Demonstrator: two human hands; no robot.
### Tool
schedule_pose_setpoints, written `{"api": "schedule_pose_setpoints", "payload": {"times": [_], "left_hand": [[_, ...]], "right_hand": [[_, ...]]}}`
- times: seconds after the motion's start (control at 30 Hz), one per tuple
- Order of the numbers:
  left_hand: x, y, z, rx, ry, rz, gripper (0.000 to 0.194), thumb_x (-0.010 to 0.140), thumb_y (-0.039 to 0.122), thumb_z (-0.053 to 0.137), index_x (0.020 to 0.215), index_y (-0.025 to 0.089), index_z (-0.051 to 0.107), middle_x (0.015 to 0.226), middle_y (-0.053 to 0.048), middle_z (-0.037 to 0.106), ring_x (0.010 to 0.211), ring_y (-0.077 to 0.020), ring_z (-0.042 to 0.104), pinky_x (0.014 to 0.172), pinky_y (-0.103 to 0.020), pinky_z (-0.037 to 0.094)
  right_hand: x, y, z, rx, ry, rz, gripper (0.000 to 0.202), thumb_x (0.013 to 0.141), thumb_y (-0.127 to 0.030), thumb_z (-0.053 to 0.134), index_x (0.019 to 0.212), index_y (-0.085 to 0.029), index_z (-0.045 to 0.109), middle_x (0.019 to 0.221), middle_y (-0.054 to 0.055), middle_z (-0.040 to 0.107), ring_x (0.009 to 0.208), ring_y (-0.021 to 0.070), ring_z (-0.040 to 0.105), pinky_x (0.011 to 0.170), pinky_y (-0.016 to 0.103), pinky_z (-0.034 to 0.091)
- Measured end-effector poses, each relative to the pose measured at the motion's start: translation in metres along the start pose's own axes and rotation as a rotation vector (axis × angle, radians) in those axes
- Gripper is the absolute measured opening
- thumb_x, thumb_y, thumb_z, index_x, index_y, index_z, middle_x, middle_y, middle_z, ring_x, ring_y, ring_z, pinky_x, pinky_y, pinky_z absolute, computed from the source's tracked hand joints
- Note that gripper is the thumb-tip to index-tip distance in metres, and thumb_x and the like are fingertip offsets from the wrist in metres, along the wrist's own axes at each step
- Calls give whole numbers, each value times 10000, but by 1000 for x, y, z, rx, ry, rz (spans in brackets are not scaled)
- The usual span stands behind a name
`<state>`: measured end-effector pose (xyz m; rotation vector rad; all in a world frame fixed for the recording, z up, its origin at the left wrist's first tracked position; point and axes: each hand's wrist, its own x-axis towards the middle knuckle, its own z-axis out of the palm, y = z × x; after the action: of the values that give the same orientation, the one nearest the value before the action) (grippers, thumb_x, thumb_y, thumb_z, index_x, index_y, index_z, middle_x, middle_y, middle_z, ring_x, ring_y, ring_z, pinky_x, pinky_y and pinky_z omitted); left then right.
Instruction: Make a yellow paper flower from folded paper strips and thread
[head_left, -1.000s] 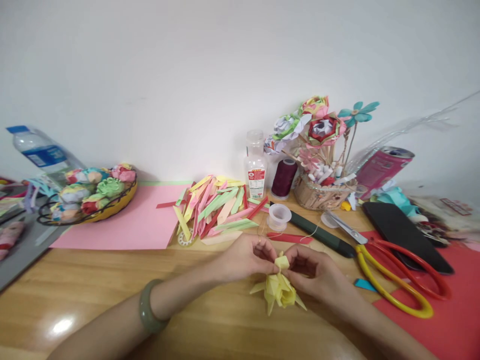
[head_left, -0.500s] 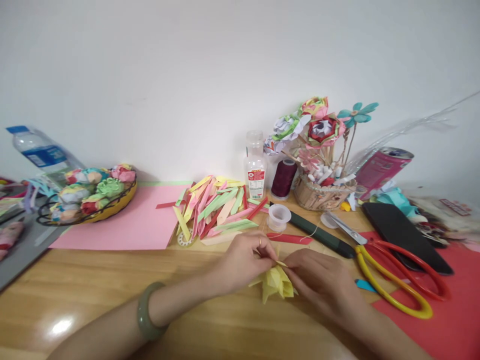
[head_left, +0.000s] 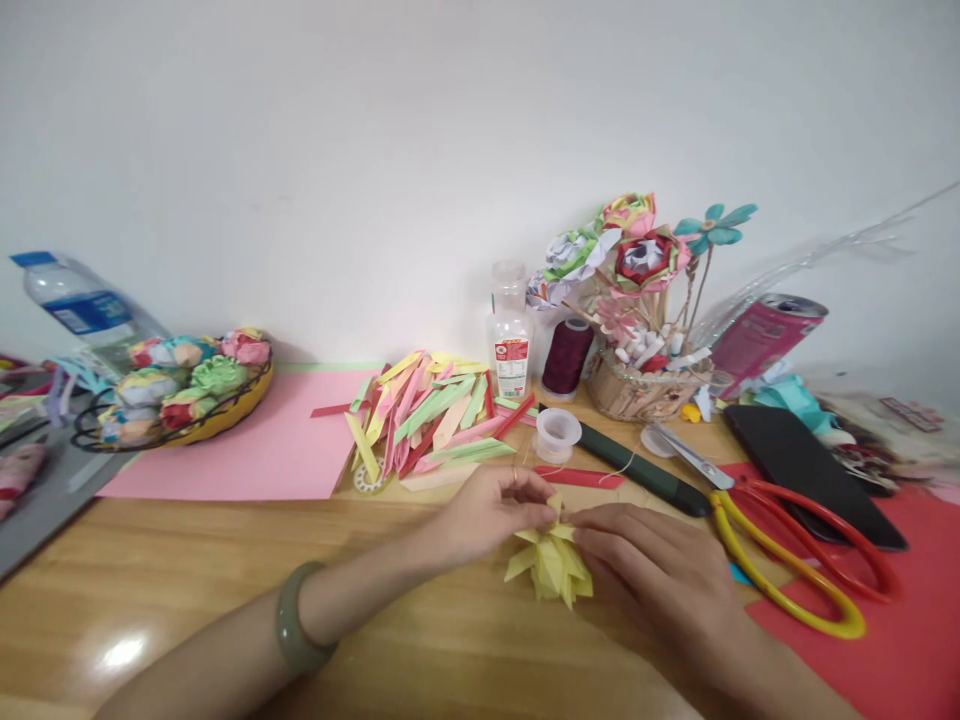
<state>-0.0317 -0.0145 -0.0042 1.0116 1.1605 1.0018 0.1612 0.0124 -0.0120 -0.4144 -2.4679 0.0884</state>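
A yellow folded-paper flower with pointed petals hangs between my hands, just above the wooden table. My left hand, with a ring on one finger, pinches its upper edge between thumb and fingertips. From the other side, my right hand has its fingers closed on the flower's upper right petals; its thumb is hidden. Beyond my hands lie a red paper strip, a small clear plastic cup and a dark green pen-like tool.
Folded paper strips are heaped behind my left hand, by pink paper. Scissors lie right of my right hand, near a black phone. A clear bottle, thread spool and flower basket stand along the wall.
The yellow paper flower has turned so more of its petals show and spread. My right fingers have shifted slightly along its upper edge, while my left hand keeps pinching it.
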Motion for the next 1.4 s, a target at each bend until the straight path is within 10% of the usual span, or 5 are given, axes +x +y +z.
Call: {"api": "schedule_pose_setpoints", "payload": {"times": [0.83, 1.13, 1.27, 1.4], "left_hand": [[-8, -4, 4, 7, 220, 254, 232, 722, 368, 619, 713, 158, 522, 698, -2, 548, 662, -121, 500, 643, -239, 394], [-6, -4, 1, -274, 74, 236, 194, 702, 296, 643, 734, 154, 517, 793, -24, 581, 729, -132, 531, 719, -275, 415], [-10, -1, 5, -237, -14, 210, 162, 688, 266, 622, 687, 150, 508, 788, -28, 551, 726, -137, 517, 694, -279, 414], [-11, 1, 5, -72, -31, 259, 113, 667, 215, 603, 672, 152, 509, 765, -18, 524, 736, -134, 491, 683, -258, 390]], "right_hand": [[11, -4, -15, -73, -12, -225, 254, 885, -92, 346, 949, -177, 577, 857, 65, 693, 823, 174, 638, 676, 293, 541], [19, 1, -15, 442, 185, 691, 176, 837, -317, 513, 979, -246, 589, 992, 45, 644, 884, 196, 614, 751, 315, 502], [26, 1, -8, 792, -57, 841, 267, 792, -418, 555, 950, -214, 622, 914, 46, 674, 807, 197, 635, 700, 302, 511], [25, -4, -3, 721, -21, 867, 218, 754, -388, 601, 850, -199, 649, 757, 31, 673, 705, 186, 624, 617, 282, 496]]}}
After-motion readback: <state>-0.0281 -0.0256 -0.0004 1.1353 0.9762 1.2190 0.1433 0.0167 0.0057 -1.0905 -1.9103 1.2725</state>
